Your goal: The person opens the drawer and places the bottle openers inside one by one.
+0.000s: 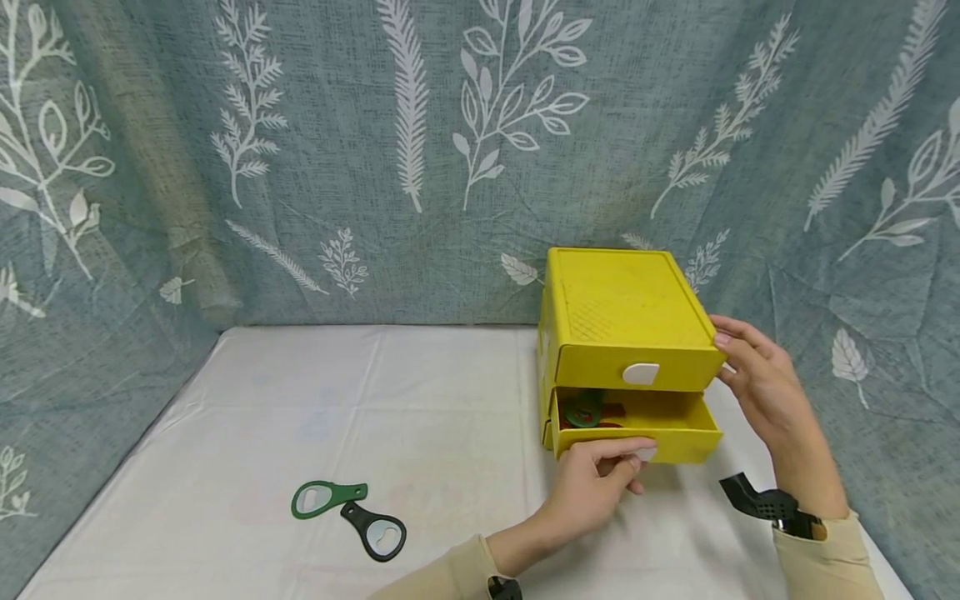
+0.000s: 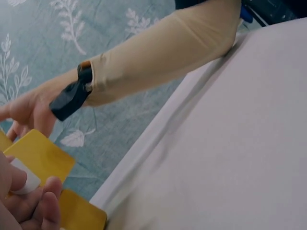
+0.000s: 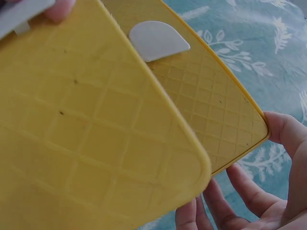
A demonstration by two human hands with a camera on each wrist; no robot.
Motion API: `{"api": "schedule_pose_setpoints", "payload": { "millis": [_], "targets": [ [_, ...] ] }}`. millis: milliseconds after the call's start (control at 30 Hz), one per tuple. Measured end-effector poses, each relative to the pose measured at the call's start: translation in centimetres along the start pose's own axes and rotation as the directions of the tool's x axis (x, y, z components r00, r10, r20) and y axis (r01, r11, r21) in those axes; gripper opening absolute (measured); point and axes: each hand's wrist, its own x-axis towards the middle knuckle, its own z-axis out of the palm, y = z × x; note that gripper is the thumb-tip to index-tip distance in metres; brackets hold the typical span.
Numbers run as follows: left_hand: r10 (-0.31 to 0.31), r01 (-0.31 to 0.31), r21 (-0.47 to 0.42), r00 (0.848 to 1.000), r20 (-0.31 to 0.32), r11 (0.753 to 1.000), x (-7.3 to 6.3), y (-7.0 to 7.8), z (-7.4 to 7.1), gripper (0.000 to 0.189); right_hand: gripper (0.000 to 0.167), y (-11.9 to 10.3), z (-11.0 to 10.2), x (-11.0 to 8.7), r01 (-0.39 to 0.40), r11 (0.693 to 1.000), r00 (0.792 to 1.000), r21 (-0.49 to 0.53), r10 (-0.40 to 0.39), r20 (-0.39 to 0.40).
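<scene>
A yellow two-drawer box (image 1: 630, 300) stands at the right of the white table, its lower drawer (image 1: 686, 446) pulled out. My left hand (image 1: 588, 492) pinches that drawer's white pull tab (image 2: 26, 178) between thumb and fingers. At the box's upper right edge, my right hand (image 1: 765, 387) touches the side with extended fingers, its thumb at the front corner. Inside the drawer lie a green bottle opener (image 1: 583, 410) and some red pieces, partly hidden by the front panel. The upper drawer (image 3: 201, 96) is closed, with its own white tab (image 3: 158, 40).
Left of the box, a green bottle opener (image 1: 328, 497) and a black bottle opener (image 1: 378, 533) lie touching or nearly touching on the white tablecloth (image 1: 247, 417). A blue-grey curtain (image 1: 337, 150) with white leaf prints hangs behind the table and along its sides.
</scene>
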Motion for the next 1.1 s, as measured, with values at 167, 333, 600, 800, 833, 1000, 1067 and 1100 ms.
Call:
{"api": "schedule_pose_setpoints", "payload": {
  "millis": [167,333,600,800,833,1000,1067,1100],
  "targets": [
    [0.011,-0.011,-0.008,1.000,-0.008,1.000,1.1,-0.4,-0.5,0.030,0.028,-0.1,0.1,0.1,-0.001,1.000,1.000,0.016,0.001,0.009],
    [-0.001,0.001,-0.012,1.000,0.000,1.000,2.3,-1.0,-0.9,0.030,0.027,-0.1,0.1,0.1,-0.001,1.000,1.000,0.027,0.001,0.013],
    [0.021,-0.020,0.028,0.999,-0.027,0.999,3.6,-1.4,-1.2,0.028,0.027,0.0,-0.1,0.0,0.002,0.999,1.000,0.039,-0.002,0.018],
    [0.008,-0.008,-0.001,1.000,-0.013,1.000,4.0,-1.6,-1.4,0.028,0.026,0.1,-0.2,-0.1,-0.003,0.999,1.000,0.041,0.003,0.014],
    [0.008,-0.008,-0.003,1.000,-0.012,1.000,4.1,-1.6,-1.4,0.028,0.026,0.1,-0.2,-0.1,-0.002,0.999,1.000,0.039,0.002,0.013],
    [0.006,-0.006,-0.008,1.000,-0.008,1.000,4.6,-1.8,-1.6,0.027,0.027,0.1,-0.1,0.0,0.004,1.000,1.000,0.029,-0.005,0.012],
    [0.001,-0.001,-0.008,1.000,0.001,1.000,4.7,-1.8,-1.7,0.026,0.027,0.0,-0.1,0.0,0.007,1.000,1.000,0.026,-0.007,0.012],
    [0.004,-0.004,0.000,1.000,0.013,1.000,4.7,-1.8,-1.8,0.026,0.027,0.0,-0.1,0.0,0.009,1.000,1.000,0.023,-0.009,0.011]
  ]
}}
